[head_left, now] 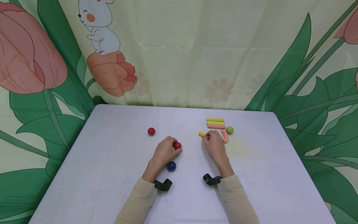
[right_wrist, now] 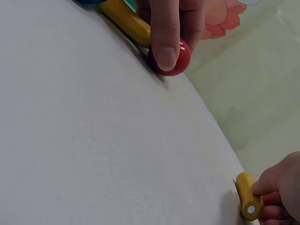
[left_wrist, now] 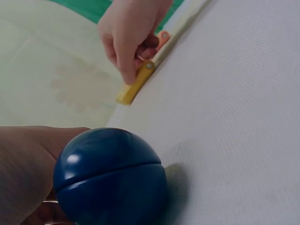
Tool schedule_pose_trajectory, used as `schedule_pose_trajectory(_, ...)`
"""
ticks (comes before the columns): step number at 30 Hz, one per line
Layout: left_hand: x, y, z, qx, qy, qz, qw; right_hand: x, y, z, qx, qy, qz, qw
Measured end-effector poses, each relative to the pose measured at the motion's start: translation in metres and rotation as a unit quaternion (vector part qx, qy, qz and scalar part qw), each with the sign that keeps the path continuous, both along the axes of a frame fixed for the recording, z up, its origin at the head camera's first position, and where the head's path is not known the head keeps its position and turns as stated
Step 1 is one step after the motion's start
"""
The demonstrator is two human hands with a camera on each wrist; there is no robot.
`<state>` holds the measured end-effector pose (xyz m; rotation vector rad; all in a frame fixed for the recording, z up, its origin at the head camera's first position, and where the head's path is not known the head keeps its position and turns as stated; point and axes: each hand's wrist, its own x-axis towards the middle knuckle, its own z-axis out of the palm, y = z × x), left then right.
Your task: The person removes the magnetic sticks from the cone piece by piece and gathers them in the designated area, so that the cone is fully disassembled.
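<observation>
The left hand (head_left: 163, 151) reached forward over the white table (head_left: 98, 180), its back facing up, and pinched a red ball (head_left: 177, 145) between its thumb and fingers. A bent yellow stick (right_wrist: 126, 22) went from that ball to a blue ball (head_left: 171, 166) near that hand. The right hand (head_left: 216, 145) leaned left, pinching a short yellow stick (head_left: 201, 133) near a curved pink stick (head_left: 225, 137).
</observation>
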<state>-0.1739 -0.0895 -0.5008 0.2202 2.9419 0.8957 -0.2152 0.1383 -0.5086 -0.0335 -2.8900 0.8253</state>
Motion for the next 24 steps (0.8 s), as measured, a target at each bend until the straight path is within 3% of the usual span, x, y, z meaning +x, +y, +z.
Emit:
schedule_pose_trajectory(11, 0.0, 0.0, -0.002, 0.006, 0.01, 0.002, 0.9999, -0.002, 0.018, 0.0, 0.038, 0.064, -0.067, 0.995)
schedule_pose_trajectory(24, 0.001, 0.0, 0.0, 0.012, 0.004, 0.005, 0.9999, -0.002, 0.028, -0.003, 0.032, 0.074, -0.122, 0.989)
